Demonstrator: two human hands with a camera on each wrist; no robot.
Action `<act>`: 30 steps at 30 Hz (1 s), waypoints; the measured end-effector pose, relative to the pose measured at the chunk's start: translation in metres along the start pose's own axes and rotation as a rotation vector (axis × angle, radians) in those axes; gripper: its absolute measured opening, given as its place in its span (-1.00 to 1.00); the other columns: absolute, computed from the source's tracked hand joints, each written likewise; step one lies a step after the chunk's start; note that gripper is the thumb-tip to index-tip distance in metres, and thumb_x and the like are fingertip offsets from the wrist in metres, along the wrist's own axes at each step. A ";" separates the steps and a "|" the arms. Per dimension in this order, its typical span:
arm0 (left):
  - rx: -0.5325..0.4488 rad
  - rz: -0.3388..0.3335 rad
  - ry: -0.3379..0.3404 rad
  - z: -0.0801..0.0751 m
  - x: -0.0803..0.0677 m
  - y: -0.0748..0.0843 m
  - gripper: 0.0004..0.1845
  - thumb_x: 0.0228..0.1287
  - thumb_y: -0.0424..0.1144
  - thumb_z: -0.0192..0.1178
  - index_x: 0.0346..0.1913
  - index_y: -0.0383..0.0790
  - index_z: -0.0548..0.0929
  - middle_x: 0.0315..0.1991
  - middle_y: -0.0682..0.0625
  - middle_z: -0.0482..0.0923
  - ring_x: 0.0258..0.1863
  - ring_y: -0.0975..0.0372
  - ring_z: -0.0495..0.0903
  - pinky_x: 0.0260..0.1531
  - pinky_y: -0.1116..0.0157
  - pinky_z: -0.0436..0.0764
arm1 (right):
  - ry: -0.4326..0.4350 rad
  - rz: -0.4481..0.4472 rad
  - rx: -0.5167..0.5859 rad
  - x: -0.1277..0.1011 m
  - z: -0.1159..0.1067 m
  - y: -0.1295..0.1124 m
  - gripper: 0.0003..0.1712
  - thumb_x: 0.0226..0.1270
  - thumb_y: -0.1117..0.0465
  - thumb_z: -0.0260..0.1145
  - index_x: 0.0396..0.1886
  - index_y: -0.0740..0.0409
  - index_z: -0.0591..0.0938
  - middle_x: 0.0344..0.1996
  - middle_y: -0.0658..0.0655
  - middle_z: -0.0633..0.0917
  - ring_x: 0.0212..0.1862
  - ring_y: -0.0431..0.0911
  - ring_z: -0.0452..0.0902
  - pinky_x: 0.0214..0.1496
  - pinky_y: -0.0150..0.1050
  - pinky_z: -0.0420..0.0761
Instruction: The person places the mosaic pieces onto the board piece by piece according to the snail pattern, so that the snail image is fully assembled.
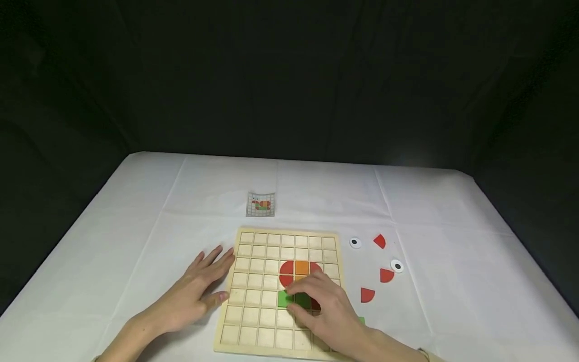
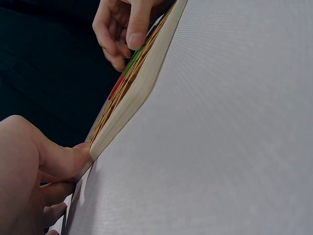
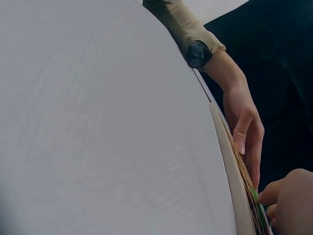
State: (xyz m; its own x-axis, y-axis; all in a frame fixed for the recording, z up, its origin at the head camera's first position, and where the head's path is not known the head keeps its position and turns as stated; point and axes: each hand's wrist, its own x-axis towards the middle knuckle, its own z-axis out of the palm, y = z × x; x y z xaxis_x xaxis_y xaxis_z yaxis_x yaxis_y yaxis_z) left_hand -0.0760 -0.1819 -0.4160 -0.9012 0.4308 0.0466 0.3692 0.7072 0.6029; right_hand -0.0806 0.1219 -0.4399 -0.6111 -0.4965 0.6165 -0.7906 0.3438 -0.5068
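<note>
A pale wooden grid board (image 1: 253,301) lies on the white table. My left hand (image 1: 199,286) rests at its left edge, fingers spread, with thumb and fingertips touching the frame in the left wrist view. Over the lower right part of the board, my right hand (image 1: 330,306) pinches a light green square tile (image 1: 284,299) at its cell, index finger at the upper side and thumb at the lower. Red rounded tiles (image 1: 286,274) and an orange square tile (image 1: 301,267) sit in cells above. Another green tile (image 1: 303,300) lies under my right hand, which hides part of the pattern.
Right of the board lie red quarter-circle pieces (image 1: 368,295) and two eye discs (image 1: 355,243). A green piece (image 1: 362,320) shows partly behind my right wrist. Beyond the board lies a small card (image 1: 260,204) with a coloured grid picture. Dark curtains (image 1: 289,80) surround the table.
</note>
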 end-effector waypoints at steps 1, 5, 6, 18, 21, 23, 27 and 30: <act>-0.001 -0.004 0.000 0.000 -0.001 0.000 -0.22 0.33 -0.19 0.28 0.53 -0.23 0.21 0.58 0.02 0.05 0.61 0.03 -0.12 0.58 -0.05 -0.25 | 0.016 -0.021 -0.009 -0.001 0.000 0.000 -0.70 0.11 0.32 0.52 -0.15 0.02 0.70 -0.17 -0.06 0.76 -0.10 -0.23 0.57 0.05 -0.46 0.60; -0.012 -0.008 -0.003 0.002 -0.003 0.002 -0.23 0.33 -0.19 0.28 0.53 -0.22 0.22 0.58 0.02 0.05 0.61 0.02 -0.13 0.58 -0.06 -0.25 | 0.084 -0.104 -0.011 -0.007 -0.007 0.003 -0.73 0.16 0.31 0.50 -0.13 0.10 0.70 -0.15 0.02 0.75 -0.07 -0.16 0.59 0.12 -0.50 0.55; -0.014 -0.008 -0.003 0.003 -0.003 0.002 -0.23 0.33 -0.19 0.28 0.53 -0.23 0.22 0.59 0.02 0.05 0.61 0.02 -0.13 0.58 -0.06 -0.26 | 0.097 -0.119 -0.009 -0.009 -0.010 0.004 -0.74 0.18 0.31 0.48 -0.12 0.11 0.70 -0.16 0.04 0.75 -0.07 -0.15 0.59 0.12 -0.50 0.55; -0.013 -0.011 -0.002 0.000 0.000 0.002 -0.23 0.34 -0.19 0.27 0.53 -0.24 0.21 0.59 0.03 0.03 0.61 0.05 -0.15 0.59 0.02 -0.30 | 0.143 -0.077 -0.003 -0.044 -0.058 0.013 -0.70 0.15 0.33 0.51 -0.10 0.20 0.71 -0.20 0.07 0.75 -0.12 -0.18 0.58 0.09 -0.58 0.54; -0.008 -0.008 0.002 -0.001 0.000 0.002 -0.23 0.33 -0.19 0.28 0.53 -0.24 0.21 0.59 0.02 0.04 0.61 0.05 -0.14 0.59 0.03 -0.30 | 0.150 -0.122 0.006 -0.050 -0.064 0.014 -0.76 0.26 0.26 0.45 -0.13 0.27 0.70 -0.21 0.10 0.74 -0.12 -0.16 0.58 0.17 -0.55 0.51; -0.007 -0.005 0.003 -0.001 0.000 0.001 -0.23 0.33 -0.20 0.28 0.53 -0.25 0.21 0.58 0.02 0.05 0.61 0.04 -0.13 0.59 0.04 -0.30 | 0.143 -0.112 0.000 -0.054 -0.068 0.013 -0.77 0.30 0.22 0.44 -0.13 0.28 0.70 -0.21 0.09 0.74 -0.09 -0.15 0.57 0.23 -0.54 0.48; -0.006 -0.002 0.002 0.000 -0.001 0.001 -0.23 0.33 -0.21 0.28 0.53 -0.26 0.22 0.58 0.02 0.06 0.61 0.04 -0.13 0.60 0.05 -0.30 | 0.110 -0.016 -0.051 -0.067 -0.075 0.014 -0.62 0.04 0.37 0.55 -0.09 0.16 0.71 -0.20 0.02 0.74 -0.03 -0.19 0.56 0.23 -0.58 0.46; -0.003 0.003 0.002 0.000 0.000 0.000 -0.23 0.33 -0.21 0.28 0.53 -0.26 0.22 0.58 0.02 0.05 0.61 0.04 -0.13 0.60 0.06 -0.30 | 0.092 0.050 -0.089 -0.076 -0.079 0.017 -0.40 -0.21 0.49 0.58 -0.05 0.06 0.72 -0.17 -0.04 0.73 -0.03 -0.24 0.55 0.16 -0.62 0.47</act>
State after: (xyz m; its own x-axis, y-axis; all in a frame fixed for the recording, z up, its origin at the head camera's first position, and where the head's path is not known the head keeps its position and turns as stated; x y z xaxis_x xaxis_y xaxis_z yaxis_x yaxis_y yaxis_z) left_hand -0.0758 -0.1822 -0.4155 -0.9004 0.4321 0.0501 0.3716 0.7043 0.6048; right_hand -0.0501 0.2287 -0.4475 -0.6478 -0.4035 0.6462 -0.7568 0.4379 -0.4852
